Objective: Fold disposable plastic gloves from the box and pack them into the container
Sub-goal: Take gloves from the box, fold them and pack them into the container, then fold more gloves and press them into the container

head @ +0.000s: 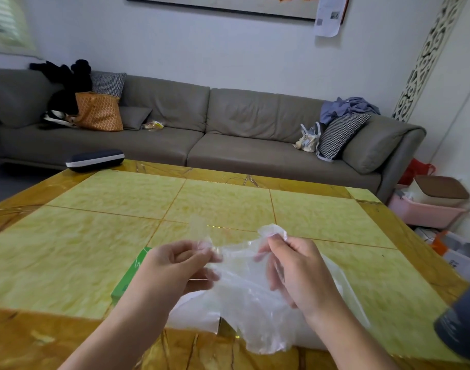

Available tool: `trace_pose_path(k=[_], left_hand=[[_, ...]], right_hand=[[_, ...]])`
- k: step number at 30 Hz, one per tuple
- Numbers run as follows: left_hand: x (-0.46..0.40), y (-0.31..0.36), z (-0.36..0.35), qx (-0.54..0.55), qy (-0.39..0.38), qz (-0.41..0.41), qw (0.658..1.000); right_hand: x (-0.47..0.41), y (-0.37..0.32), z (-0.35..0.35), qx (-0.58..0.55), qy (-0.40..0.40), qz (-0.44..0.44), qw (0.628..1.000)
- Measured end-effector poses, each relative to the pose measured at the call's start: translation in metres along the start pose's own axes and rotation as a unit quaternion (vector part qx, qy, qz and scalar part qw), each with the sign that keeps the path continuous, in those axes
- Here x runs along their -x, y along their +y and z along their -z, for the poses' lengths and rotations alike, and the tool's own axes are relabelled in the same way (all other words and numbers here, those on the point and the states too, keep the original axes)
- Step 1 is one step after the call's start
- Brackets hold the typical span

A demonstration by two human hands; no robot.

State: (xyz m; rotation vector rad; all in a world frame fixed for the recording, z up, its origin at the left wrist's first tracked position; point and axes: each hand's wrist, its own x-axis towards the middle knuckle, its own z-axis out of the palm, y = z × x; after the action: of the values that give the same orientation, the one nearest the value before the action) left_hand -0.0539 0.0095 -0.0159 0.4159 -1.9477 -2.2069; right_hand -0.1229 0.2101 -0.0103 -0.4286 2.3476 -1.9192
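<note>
Clear plastic made up the glove (244, 295) held up between both hands above the near part of the table (68, 249). The left hand (175, 265) pinched one thin finger of the glove between thumb and forefinger, its grip pressed together on the film, and that finger of the glove stood up toward 12 o'clock. The right hand (297, 268) pinched another bunched bit of the glove at its upper edge, fingers curled round the plastic, while the rest of the glove hung down crumpled toward 6 o'clock. Under the hands lay a white sheet or bag (199, 316) on the table; what it was could not be told. A green box (129, 279) sat on the table just at 9 o'clock from the left wrist, partly hidden by the arm. The table top was yellow-green stone tiles with an amber border. At its far left corner, toward 11 o'clock, lay a dark case (95, 160) with a white band. A dark cylinder (460, 327), blurred, stood at the edge of view at 4 o'clock. Beyond the table ran a grey sofa (228, 129) carrying an orange bag (99, 112), checked cushions and some clothes. A pink tub (425, 212) sat on the floor at 3 o'clock.
</note>
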Motion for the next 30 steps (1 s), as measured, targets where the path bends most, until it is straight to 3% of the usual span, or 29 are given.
trace_pose_path(k=[5, 11, 19, 25, 30], left_hand=[[0.0036, 0.001, -0.0019, -0.049, 0.0, -0.051, 0.998], [0.0021, 0.0015, -0.0023, -0.018, 0.012, -0.066, 0.998], [0.0007, 0.0017, -0.0013, 0.06, -0.107, 0.093, 0.988], [0.0033, 0.0005, -0.0004, 0.016, -0.085, 0.007, 0.996], [0.0068, 0.0048, -0.002, -0.012, -0.037, -0.079, 0.996]], right_hand=[[-0.0023, 0.0008, 0.0029, -0.072, 0.036, -0.056, 0.995], [-0.0049, 0.0005, 0.0071, -0.164, 0.078, -0.085, 0.98], [-0.0052, -0.0007, 0.0066, -0.14, 0.052, -0.04, 0.988], [-0.0035, -0.0017, 0.0059, -0.148, 0.009, -0.035, 0.988], [-0.0027, -0.0032, 0.0096, -0.122, -0.083, -0.074, 0.986]])
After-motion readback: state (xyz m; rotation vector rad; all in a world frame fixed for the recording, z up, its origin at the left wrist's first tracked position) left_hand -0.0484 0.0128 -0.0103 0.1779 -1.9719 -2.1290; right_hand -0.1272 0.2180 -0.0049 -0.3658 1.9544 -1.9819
